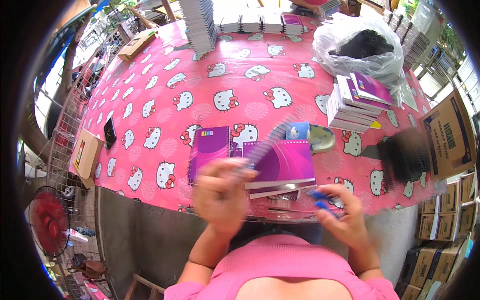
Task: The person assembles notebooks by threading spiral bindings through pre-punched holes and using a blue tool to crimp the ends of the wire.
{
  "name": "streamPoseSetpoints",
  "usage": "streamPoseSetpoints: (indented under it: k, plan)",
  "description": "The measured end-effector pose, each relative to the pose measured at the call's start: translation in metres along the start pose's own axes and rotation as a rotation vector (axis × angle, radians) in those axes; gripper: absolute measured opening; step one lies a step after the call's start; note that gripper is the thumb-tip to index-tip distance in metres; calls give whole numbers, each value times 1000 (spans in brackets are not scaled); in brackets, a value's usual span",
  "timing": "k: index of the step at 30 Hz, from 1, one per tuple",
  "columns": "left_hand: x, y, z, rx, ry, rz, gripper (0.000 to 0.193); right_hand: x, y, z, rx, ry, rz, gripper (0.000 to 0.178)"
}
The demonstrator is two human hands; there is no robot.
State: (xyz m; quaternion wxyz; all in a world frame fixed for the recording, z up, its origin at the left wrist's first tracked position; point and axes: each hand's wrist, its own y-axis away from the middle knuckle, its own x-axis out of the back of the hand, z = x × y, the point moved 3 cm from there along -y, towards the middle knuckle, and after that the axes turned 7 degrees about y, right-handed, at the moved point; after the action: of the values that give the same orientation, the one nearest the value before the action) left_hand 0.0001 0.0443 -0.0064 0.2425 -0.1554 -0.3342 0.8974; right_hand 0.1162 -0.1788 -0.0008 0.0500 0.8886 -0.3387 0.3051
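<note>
My left hand (220, 195), blurred by motion, is closed around one end of a thin, dark spiral binding coil (272, 139), which slants up over the table. In my right hand (345, 212), a small blue-handled tool (324, 199) is gripped; its working end cannot be made out. Between the hands, near the table's front edge, lies a purple notebook (287, 160) with a row of punched holes along its far edge. Left of it rests a spiral-bound purple notebook (210, 150). A blue and whitish padded object (312, 137) lies just behind the punched notebook.
Black coils (404, 156) lie piled at right, near a cardboard box (449, 135). Behind are stacked purple notebooks (356, 102) and a plastic bag (360, 50) of black material. A tall notebook stack (198, 25) stands far back. At left are a phone (109, 133) and box (87, 156).
</note>
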Motion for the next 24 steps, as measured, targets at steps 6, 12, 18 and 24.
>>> streamPoseSetpoints:
  k: [6, 12, 18, 24]
  plan:
    - [118, 12, -91, 413, -27, 470, 17, 3, 29, 101, -70, 756, 284, 50]
    - [124, 24, -89, 474, -466, 402, 23, -5, -63, 44, -139, 33, 261, 55]
    - [128, 35, -31, 420, -364, 514, 25, -7, -83, 59, -68, 228, 195, 50]
    - [104, 24, 34, 461, -53, 438, 32, 0, -75, 21, -224, -360, 256, 30]
